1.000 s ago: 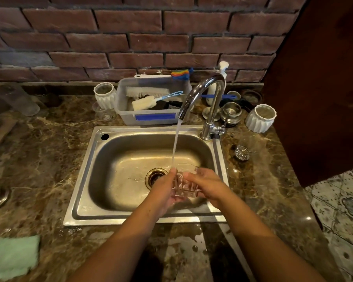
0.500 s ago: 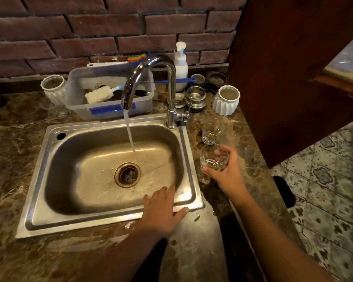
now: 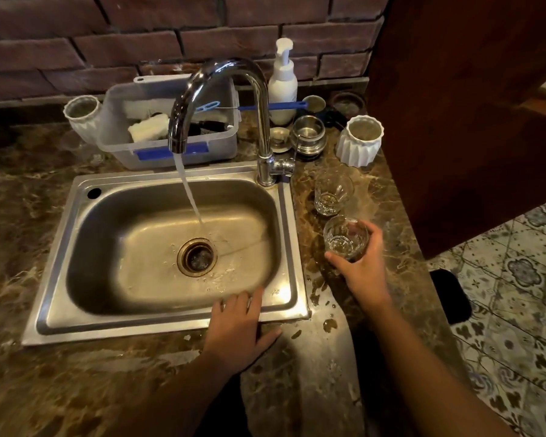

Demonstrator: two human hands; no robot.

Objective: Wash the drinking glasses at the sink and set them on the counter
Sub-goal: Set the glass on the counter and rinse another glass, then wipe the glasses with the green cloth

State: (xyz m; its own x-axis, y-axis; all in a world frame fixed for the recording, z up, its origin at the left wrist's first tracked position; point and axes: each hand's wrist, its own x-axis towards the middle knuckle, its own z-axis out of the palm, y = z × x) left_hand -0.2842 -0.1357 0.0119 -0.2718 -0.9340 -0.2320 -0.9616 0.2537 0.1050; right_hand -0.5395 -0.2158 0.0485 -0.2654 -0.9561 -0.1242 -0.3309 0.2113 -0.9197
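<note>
My right hand [image 3: 364, 269] grips a clear drinking glass [image 3: 344, 238] upright on the marble counter [image 3: 344, 357], right of the steel sink [image 3: 290, 279]. A second clear glass [image 3: 331, 192] stands just behind it, near the tap base. My left hand [image 3: 238, 329] rests flat with straight fingers on the sink's front rim, holding nothing. The chrome tap [image 3: 221, 89] runs, and its water stream [image 3: 189, 190] falls into the basin next to the drain [image 3: 197, 257].
Behind the sink stands a grey tub [image 3: 221, 143] of brushes and sponges, a white pump bottle [image 3: 282, 83], small steel cups [image 3: 308, 134] and two white ribbed pots [image 3: 360, 140] [image 3: 82, 118]. A dark wooden panel [image 3: 470, 121] borders the counter's right; tiled floor lies below.
Both hands held the glass under the running water; my right hand then carried it right and lowered it onto the counter by the other glass, while my left hand came to rest on the sink rim.
</note>
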